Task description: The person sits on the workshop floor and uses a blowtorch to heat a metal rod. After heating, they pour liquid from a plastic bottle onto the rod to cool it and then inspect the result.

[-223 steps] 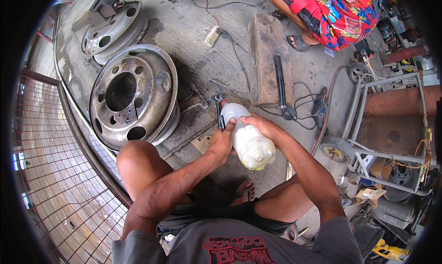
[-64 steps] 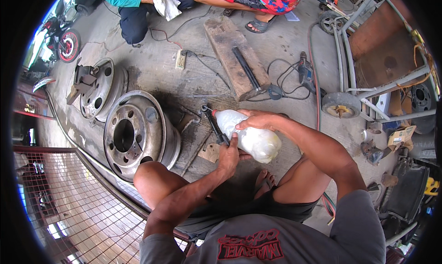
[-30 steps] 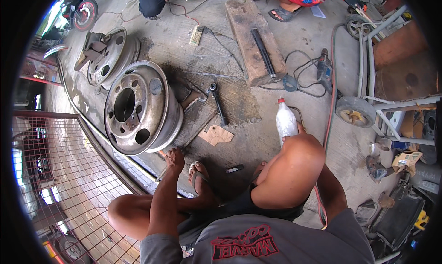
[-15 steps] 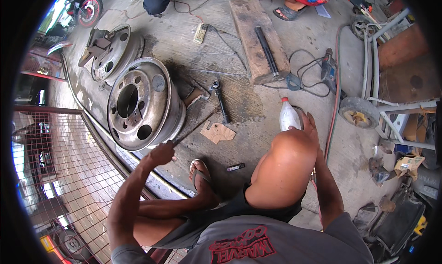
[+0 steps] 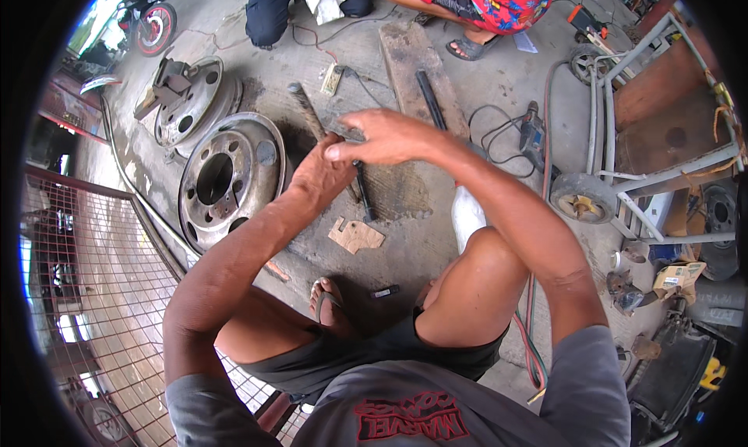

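My left hand (image 5: 319, 173) is closed around a long metal bar (image 5: 308, 110), whose thicker end points up and away from me. My right hand (image 5: 389, 139) reaches across, with its thumb on the left hand and its fingers stretched out and apart. Left of the hands a bare steel truck wheel rim (image 5: 249, 139) leans tilted. Partly hidden beneath them, a dark ratchet-like tool (image 5: 368, 209) lies on the concrete. Nearer me is a brown cardboard piece (image 5: 356, 235) with cut-outs. Beside my right knee stands a white plastic bottle (image 5: 467, 213), its top covered by my forearm.
A second rim (image 5: 226, 96) lies farther back. A wooden block (image 5: 405, 65) carries a black bar (image 5: 430, 100). Right of it are a corded drill (image 5: 533, 131), a hose (image 5: 548, 96) and a wheeled metal cart (image 5: 623, 183). Two people crouch at the far side. Red mesh (image 5: 93, 268) borders my left.
My left hand has lifted the bar up from beside the rim toward the middle. My right hand has left the bottle by my knee and come across to the left hand.
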Tool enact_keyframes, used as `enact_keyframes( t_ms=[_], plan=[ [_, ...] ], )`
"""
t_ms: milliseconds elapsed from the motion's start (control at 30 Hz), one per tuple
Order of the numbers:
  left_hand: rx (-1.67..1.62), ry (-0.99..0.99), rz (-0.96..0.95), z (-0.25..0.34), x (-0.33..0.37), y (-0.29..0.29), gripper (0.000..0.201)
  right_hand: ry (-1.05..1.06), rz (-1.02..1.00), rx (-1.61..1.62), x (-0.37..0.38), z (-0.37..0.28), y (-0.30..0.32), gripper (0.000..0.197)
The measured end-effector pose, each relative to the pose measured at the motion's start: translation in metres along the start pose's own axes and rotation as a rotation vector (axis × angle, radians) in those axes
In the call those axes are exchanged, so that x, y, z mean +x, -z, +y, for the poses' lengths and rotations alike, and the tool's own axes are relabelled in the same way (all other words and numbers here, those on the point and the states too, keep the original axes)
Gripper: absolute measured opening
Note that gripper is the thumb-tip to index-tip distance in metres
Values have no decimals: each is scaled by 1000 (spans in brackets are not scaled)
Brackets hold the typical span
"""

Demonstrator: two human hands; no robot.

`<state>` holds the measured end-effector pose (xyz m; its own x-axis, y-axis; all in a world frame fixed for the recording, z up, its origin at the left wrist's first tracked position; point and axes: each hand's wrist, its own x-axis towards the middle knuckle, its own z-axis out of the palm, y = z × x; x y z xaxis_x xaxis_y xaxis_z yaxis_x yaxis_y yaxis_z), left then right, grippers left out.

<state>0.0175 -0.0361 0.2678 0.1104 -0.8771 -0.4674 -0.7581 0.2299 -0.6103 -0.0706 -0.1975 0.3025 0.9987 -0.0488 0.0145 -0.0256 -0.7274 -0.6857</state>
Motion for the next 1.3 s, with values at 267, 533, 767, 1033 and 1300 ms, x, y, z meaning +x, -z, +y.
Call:
enact_keyframes(
  t_ms=[267,533,767,1033,1300],
  plan=[
    [-290,-171,344,18,-19,16,26,-64,43,85,11,-9,-7,47],
    [-948,186,-190,-30,-12,-5,53,-151,136,171,20,-1,-13,42],
    [-1772,242,108,-42,32,-68,36,-179,202,192,25,-13,-19,38],
    [-1506,192,313,-75,33,-51,22,-190,404,0,34,-39,-2,32],
    [-1382,199,723,-99,40,-50,23,-10,690,-258,58,-34,1,35]
  ],
)
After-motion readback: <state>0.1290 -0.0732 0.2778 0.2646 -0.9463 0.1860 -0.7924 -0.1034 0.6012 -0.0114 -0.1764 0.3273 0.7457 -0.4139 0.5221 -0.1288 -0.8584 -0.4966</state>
